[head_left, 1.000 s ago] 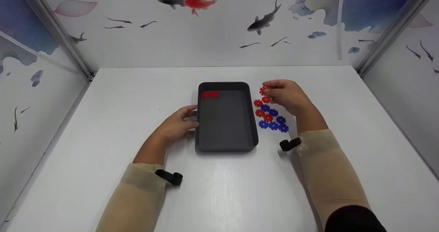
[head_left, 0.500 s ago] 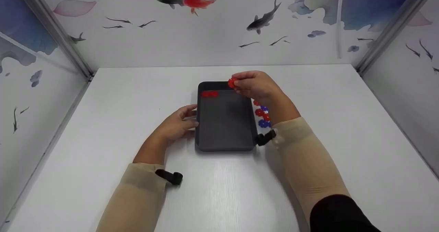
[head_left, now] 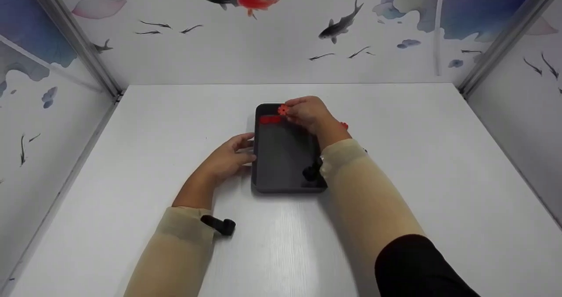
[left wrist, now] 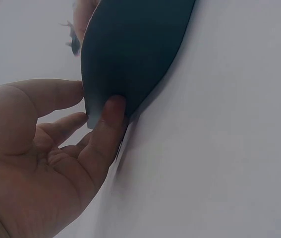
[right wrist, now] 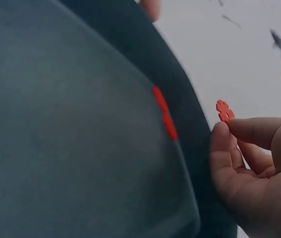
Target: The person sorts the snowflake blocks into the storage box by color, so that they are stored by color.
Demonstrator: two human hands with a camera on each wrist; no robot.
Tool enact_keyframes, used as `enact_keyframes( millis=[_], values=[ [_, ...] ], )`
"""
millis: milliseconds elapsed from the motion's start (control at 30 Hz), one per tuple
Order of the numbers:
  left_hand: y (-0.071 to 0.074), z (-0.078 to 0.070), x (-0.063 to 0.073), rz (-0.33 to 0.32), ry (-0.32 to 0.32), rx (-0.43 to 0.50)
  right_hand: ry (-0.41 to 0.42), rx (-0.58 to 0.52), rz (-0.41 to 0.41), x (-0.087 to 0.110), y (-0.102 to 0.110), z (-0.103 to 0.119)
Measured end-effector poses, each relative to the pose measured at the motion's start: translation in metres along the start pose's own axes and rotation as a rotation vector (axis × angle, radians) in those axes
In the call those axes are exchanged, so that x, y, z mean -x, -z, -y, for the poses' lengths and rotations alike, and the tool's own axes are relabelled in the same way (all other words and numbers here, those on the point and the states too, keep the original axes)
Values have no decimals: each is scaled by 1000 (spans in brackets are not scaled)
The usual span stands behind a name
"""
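Note:
In the head view my right hand (head_left: 308, 115) pinches a red snowflake-shaped plastic disc (head_left: 283, 109) between thumb and fingertip. It hangs over the far end of a dark grey rectangular tray (head_left: 290, 190). Two red discs (head_left: 270, 119) lie side by side inside the tray, near its far left corner. My left hand (head_left: 225, 159) rests against the tray's outer left wall, thumb and fingers apart. From the left wrist, the fingertips (left wrist: 113, 111) are seen touching the tray's side (left wrist: 135, 49). In the right wrist view the pinched disc (right wrist: 224, 110) appears beyond the tray rim.
Part of a red disc (head_left: 344, 125) shows on the white table (head_left: 417, 156) past my right wrist; my right arm hides the pile there. White panels (head_left: 272, 60) printed with fish enclose the table at the back and sides.
My right hand has carried a red disc left from the pile beside the tray to above the tray's far end, lowering slightly at the end. My left hand stays on the tray.

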State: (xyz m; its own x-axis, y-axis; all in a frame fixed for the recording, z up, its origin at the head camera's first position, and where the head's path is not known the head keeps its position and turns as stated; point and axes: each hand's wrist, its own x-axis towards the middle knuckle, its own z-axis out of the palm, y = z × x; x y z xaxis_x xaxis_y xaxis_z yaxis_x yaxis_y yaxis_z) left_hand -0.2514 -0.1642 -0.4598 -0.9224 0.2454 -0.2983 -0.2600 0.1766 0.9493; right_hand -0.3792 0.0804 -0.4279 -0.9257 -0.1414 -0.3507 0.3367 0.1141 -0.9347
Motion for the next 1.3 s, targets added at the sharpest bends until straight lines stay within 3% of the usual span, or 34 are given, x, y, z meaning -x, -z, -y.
enact_keyframes(
  millis=[233, 433, 1000, 1200, 1300],
  values=[
    [-1, -1, -1, 2, 2, -6, -1, 50, -72, -5, 2, -12],
    [-1, -1, 0, 14, -1, -8, 9, 213, -102, -9, 0, -17],
    [0, 0, -1, 20, -4, 22, 47, 475, -200, -10, -3, -14],
    [1, 0, 0, 13, -1, 16, 59, 466, -207, -9, -3, -10],
    [1, 0, 0, 10, 0, 15, 83, 370, -194, -7, -3, -4]
  ],
)
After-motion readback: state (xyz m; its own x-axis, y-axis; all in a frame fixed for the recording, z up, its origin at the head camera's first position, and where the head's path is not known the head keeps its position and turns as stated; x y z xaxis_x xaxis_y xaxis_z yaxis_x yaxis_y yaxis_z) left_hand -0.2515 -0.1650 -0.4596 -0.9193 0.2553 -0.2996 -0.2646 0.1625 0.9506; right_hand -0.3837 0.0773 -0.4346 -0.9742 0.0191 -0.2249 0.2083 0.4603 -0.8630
